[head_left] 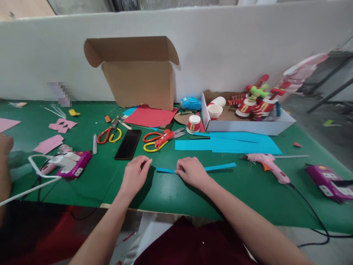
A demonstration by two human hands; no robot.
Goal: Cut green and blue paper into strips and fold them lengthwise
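A narrow blue paper strip (220,167) lies across the green table in front of me, its two ends showing on either side of my right hand. My right hand (193,171) covers the strip's middle, thumb and fingers pinched on it. Just left of the strip's end, my left hand (135,173) rests with its fingers curled in; nothing shows in it. Beyond the hands are a black phone (128,144), red-and-yellow scissors (162,139) with open blades, and larger blue paper sheets (237,143).
A pink glue gun (268,163) and purple power strip (329,182) lie right, with cables. Behind stands a white box (248,126) of paper cups and crafts. Left are a second pair of scissors (111,132), another power strip (79,165) and a person's hand (5,143).
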